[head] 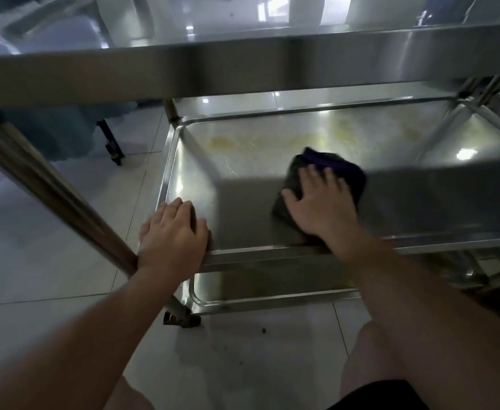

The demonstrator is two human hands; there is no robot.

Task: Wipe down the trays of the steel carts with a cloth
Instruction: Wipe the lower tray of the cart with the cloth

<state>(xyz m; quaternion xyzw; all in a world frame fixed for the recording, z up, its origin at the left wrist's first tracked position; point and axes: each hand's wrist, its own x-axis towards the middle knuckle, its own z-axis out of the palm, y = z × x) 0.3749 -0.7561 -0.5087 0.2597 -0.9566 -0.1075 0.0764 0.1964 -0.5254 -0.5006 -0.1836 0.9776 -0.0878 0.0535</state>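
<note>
On middle tray [195, 161], right hand [319, 202] spread flat pressing dark cloth [340, 170], left hand [172, 232] curled over near rim

We have one view only, head-worn, wide-angle, pitched forward and down from a low stance. It sits close under the cart's top tray [243, 59], which spans the frame at 12 o'clock, and looks onto the middle tray [243, 149] at centre. Floor tiles [50, 261] fill 9 o'clock. Edges bow.
</note>
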